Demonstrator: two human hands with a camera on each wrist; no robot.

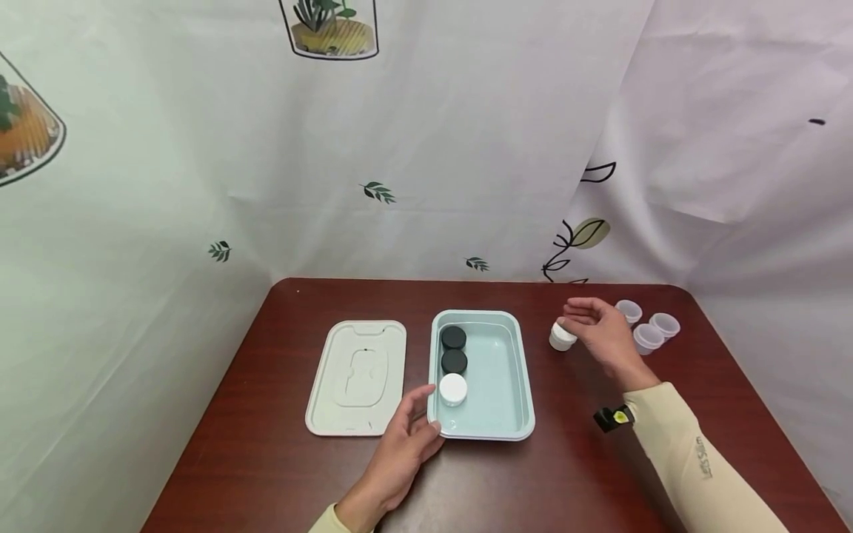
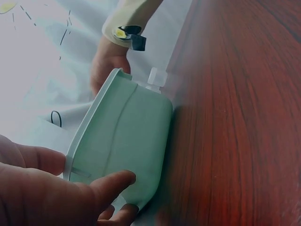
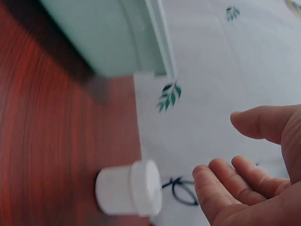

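At its near left corner, the pale blue tray (image 1: 496,385) is held by my left hand (image 1: 400,451); in the left wrist view the fingers (image 2: 115,183) lie against its side and rim. Inside the tray, along its left side, stand two black-lidded jars (image 1: 454,349) and a white-lidded jar (image 1: 453,389). My right hand (image 1: 603,337) hovers above another small white-lidded jar (image 1: 562,340) to the right of the tray. In the right wrist view that jar (image 3: 127,188) stands upright, apart from the loosely spread fingers, which hold nothing.
Left of the tray lies a flat white lid (image 1: 356,377). Three translucent small cups (image 1: 649,338) stand beyond my right hand, near the right edge of the dark red table (image 1: 266,414). A printed cloth (image 1: 433,133) hangs behind and at both sides.
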